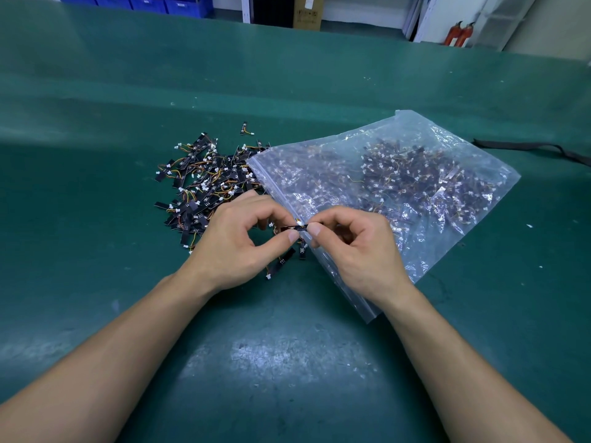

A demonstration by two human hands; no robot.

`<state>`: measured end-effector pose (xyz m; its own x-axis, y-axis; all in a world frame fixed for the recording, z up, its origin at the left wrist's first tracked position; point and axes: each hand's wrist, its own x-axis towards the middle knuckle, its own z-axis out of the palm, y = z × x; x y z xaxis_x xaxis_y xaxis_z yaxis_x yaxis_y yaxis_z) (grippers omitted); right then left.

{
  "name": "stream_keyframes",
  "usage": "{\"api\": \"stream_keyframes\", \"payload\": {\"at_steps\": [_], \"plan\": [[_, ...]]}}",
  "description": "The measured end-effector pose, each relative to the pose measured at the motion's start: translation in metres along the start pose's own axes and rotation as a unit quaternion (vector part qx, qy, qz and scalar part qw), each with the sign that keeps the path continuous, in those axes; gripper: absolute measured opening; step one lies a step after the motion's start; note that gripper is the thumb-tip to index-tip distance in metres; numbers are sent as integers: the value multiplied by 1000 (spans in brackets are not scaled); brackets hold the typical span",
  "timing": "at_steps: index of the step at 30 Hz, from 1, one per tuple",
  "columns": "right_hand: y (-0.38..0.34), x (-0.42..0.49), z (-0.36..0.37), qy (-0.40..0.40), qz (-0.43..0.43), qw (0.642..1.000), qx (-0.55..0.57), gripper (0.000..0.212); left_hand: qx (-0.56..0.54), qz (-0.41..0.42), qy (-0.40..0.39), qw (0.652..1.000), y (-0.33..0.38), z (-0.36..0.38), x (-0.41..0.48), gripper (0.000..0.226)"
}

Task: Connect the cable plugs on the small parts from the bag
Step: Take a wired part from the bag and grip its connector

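While both hands are up close together over the green bench [287, 362], they've got one small part [295, 227] between them: a thin black strip with a little white plug on top. The left hand [236, 238] pinches its left end between thumb and forefinger, and the right hand [355, 247] pinches the other end the same way, with the rest of the fingers on both sides curled in. Can't tell whether the plug is seated or not, it's way too tiny.

That part hovers right over the zip edge of the clear plastic bag [412, 129], which lies flat on the bench to the right, full of the same black strips with orange-ish wires and white plugs. Spilling out from the bag's open end to the left is a loose pile [204, 183] of them, touching the bag's mouth. One more strip [284, 259] lies on its own just below the left hand.

Off to the far right there's a black strap [527, 147] on the bench. Behind the bench are blue bins [144, 3], a cardboard box [308, 11] and two red fire extinguishers [459, 33].
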<state>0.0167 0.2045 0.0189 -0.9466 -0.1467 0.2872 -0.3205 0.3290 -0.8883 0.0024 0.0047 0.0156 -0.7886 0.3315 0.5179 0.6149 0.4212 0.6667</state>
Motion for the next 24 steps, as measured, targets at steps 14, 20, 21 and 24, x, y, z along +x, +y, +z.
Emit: {"api": "stream_keyframes", "payload": {"at_steps": [14,20,21,24], "plan": [[-1,-1,0,9,-9,1000,-20,11,14,11,7,1000,-2,0,0,12],[-2,-2,2,18,7,1000,-3,9,24,10,17,1000,-4,0,1,12],[-2,-2,2,19,7,1000,-8,10,22,9,17,1000,-4,0,1,12],[-1,-1,2,17,4,1000,-15,12,9,7,15,1000,-3,0,0,10]]}}
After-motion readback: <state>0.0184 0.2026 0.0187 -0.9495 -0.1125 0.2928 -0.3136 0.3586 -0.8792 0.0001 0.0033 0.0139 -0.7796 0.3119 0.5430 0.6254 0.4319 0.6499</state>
